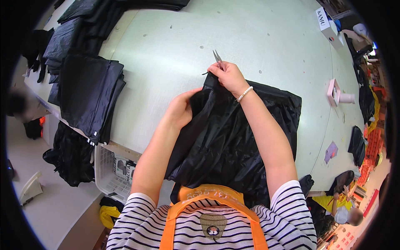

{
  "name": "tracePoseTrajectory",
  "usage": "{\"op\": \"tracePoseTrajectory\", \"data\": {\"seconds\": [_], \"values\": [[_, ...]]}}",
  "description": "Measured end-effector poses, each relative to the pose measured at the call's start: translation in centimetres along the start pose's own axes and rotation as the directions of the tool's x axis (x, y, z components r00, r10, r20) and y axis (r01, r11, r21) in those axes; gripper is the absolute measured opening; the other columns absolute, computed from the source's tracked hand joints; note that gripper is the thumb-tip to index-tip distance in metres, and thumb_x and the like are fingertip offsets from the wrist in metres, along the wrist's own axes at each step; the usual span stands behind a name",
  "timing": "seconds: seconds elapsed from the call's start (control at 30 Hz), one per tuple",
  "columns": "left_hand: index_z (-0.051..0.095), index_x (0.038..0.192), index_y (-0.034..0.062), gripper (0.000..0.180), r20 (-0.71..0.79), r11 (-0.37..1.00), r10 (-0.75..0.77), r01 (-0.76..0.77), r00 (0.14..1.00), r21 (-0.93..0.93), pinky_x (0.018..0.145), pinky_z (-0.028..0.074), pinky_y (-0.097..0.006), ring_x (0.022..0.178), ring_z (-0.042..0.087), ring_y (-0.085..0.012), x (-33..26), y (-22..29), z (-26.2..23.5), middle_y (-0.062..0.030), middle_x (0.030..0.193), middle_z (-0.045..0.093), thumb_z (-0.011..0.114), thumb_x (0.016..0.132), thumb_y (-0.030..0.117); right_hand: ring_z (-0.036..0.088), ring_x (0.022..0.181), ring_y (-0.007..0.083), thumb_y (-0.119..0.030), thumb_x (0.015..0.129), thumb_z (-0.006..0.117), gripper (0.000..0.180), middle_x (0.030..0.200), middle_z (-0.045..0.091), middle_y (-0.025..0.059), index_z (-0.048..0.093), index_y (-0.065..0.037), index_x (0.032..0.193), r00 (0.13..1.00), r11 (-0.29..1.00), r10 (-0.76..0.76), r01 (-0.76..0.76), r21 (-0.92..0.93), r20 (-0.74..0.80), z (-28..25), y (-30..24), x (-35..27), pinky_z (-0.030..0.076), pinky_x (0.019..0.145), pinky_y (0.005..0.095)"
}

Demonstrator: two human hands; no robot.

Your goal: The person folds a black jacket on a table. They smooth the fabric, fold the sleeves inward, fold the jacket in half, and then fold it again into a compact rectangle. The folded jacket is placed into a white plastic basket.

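Greenish-white tabletop (pixel 166 46) forms the work surface. From where I stand, its span extends beyond the far edge of the landmark, the black fabric piece (pixel 227 137), with room for both hands to travel away from the wearer. Stacks of folded black fabric (pixel 85 89) occupy the area left of the fabric piece; a strip of tabletop separates the two, and the nearest stack overhangs the table edge.

The fabric piece lies rumpled on the tabletop, its near side reaching the wearer's orange apron (pixel 212 192). Its right edge runs down from a squared corner, with tabletop beside it. A white plastic basket (pixel 105 162) stands to its left, below the table edge. A white box (pixel 332 32) sits well beyond it, to the right.

Left hand (pixel 181 109): placed against the left edge of the fabric piece; the fingers are partly hidden, so I cannot tell how firmly they grip. Right hand (pixel 227 77): closed around metal snips (pixel 217 56) at the far left corner of the fabric piece, blades pointing away from it.

Right of the fabric piece, near the table's right edge: a pink tray (pixel 333 92), then a small purple scrap (pixel 331 152). A beaded bracelet (pixel 244 94) encircles the right wrist, above the fabric piece.
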State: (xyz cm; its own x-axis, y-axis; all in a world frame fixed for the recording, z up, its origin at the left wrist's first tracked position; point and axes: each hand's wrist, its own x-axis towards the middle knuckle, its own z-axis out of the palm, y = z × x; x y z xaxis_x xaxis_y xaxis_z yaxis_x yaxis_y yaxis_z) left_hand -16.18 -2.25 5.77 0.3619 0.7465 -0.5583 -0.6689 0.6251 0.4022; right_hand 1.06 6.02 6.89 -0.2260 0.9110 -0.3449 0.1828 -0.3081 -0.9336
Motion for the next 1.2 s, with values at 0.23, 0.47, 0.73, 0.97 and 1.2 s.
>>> {"op": "tracePoseTrajectory", "data": {"seconds": [0.23,0.47,0.73,0.97,1.2], "values": [[0.064,0.102,-0.0047,0.02,-0.116,0.925,0.228,-0.178,0.967,0.335,0.074,0.049,-0.024,0.081,0.062,-0.0121,0.6,-0.3,0.5,-0.0085,0.093,0.067,0.064,0.083,0.002,0.044,0.06,0.0092,-0.011,0.077,0.071,0.014,0.068,0.05,0.0003,0.065,-0.002,0.086,0.952,0.945,-0.24,0.185,-0.271,-0.189,1.2,0.2,-1.3,0.04,0.058,0.0243],[0.067,0.098,-0.0023,0.017,-0.015,0.697,0.457,-0.348,0.889,0.627,0.069,0.048,-0.023,0.076,0.06,-0.0103,0.9,-0.5,1.0,-0.0077,0.096,0.067,0.063,0.082,0.001,0.046,0.064,0.0071,-0.006,0.08,0.069,0.008,0.079,0.055,0.0004,0.066,0.0,0.083,0.961,0.92,-0.277,0.259,-0.293,-0.021,1.4,-0.7,-3.5,0.041,0.06,0.0224],[0.064,0.093,-0.0074,0.012,0.324,0.202,0.648,-0.565,0.689,0.8,0.073,0.047,-0.023,0.089,0.059,-0.0126,0.3,-0.1,1.3,-0.0101,0.108,0.062,0.061,0.082,-0.004,0.052,0.07,0.0127,-0.011,0.086,0.064,0.016,0.08,0.055,0.006,0.056,0.002,0.091,0.969,0.934,-0.248,0.242,-0.264,0.013,1.9,-0.2,-3.9,0.043,0.064,0.0264],[0.066,0.093,-0.0045,0.011,0.175,0.604,0.586,-0.57,0.791,0.557,0.079,0.046,-0.024,0.092,0.059,-0.0132,0.7,-0.3,0.4,-0.0083,0.103,0.062,0.06,0.083,-0.004,0.055,0.078,0.012,-0.019,0.091,0.06,0.02,0.088,0.058,0.0063,0.057,-0.001,0.1,0.953,0.961,-0.263,0.246,-0.122,-0.15,0.5,0.0,-5.8,0.045,0.072,0.0241],[0.064,0.094,-0.0063,0.012,0.198,0.616,0.548,-0.553,0.812,0.562,0.086,0.045,-0.025,0.098,0.057,-0.015,0.3,-0.2,0.5,-0.0105,0.108,0.061,0.058,0.084,-0.006,0.057,0.072,0.0158,-0.016,0.087,0.063,0.014,0.085,0.057,0.0054,0.06,-0.004,0.094,0.936,0.886,-0.351,0.329,-0.328,-0.01,0.5,-0.8,-6.9,0.046,0.065,0.0255]]}}
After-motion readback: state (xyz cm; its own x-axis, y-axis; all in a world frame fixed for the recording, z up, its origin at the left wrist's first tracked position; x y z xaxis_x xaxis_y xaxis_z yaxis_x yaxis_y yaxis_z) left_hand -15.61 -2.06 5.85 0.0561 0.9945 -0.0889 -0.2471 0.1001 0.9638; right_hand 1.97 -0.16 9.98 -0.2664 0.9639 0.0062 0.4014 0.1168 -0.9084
